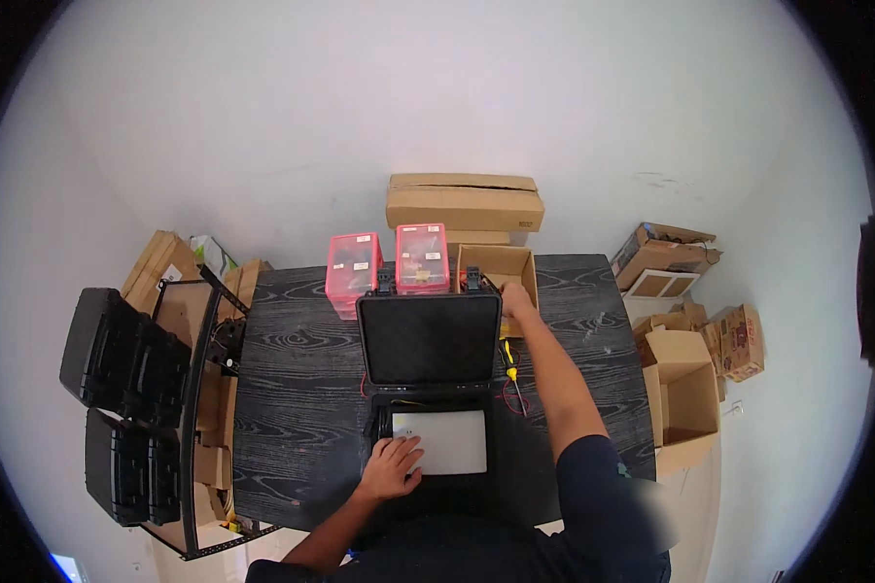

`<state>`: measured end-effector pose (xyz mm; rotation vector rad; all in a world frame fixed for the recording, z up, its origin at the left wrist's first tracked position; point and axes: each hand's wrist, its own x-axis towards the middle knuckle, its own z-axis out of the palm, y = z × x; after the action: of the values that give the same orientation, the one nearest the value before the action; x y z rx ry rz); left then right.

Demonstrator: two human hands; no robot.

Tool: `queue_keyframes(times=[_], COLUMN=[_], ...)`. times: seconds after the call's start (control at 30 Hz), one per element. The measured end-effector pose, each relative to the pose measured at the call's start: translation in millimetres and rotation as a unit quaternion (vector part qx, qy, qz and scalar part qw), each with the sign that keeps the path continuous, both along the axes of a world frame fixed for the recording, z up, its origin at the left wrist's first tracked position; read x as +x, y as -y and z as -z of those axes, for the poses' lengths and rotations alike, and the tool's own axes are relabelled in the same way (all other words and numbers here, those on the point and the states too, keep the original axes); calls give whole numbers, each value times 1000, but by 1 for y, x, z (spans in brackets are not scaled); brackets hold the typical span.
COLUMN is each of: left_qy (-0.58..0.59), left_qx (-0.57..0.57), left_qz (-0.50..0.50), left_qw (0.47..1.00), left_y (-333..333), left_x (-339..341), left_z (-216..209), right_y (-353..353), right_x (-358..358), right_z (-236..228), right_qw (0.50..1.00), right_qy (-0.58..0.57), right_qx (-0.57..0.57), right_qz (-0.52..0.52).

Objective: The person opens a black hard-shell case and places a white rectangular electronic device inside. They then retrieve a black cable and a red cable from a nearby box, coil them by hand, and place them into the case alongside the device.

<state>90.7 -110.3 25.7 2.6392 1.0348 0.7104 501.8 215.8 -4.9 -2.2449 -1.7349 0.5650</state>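
Observation:
A black hard case stands on the table with its lid raised and a light grey panel in its base. My left hand lies on the panel's left edge, fingers spread and holding nothing that I can see. Stretched forward past the lid, my right hand is down in an open cardboard box. Its fingers are bent downward and mostly hidden, so what they touch is not visible. Beside the lid, under my right forearm, lies a yellow and black screwdriver with thin red wire around its shaft.
Two clear organisers with red frames, a left one and a right one, stand behind the case. A long closed carton sits at the table's back edge. Left is a rack with black cases; right, an open carton.

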Motion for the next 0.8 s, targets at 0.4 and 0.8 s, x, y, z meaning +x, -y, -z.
queue_keyframes(times=[0.4,0.8], left_qy=[-32,4], left_qx=[10,14], left_qz=[-38,-10], left_qw=[999,1000], left_y=[1,-1], left_x=[1,2], left_z=[2,7], right_y=[-15,41], right_x=[-7,20], right_z=[4,-57], right_qw=[997,982], right_qy=[21,27], right_qx=[-78,189], right_qz=[14,9])
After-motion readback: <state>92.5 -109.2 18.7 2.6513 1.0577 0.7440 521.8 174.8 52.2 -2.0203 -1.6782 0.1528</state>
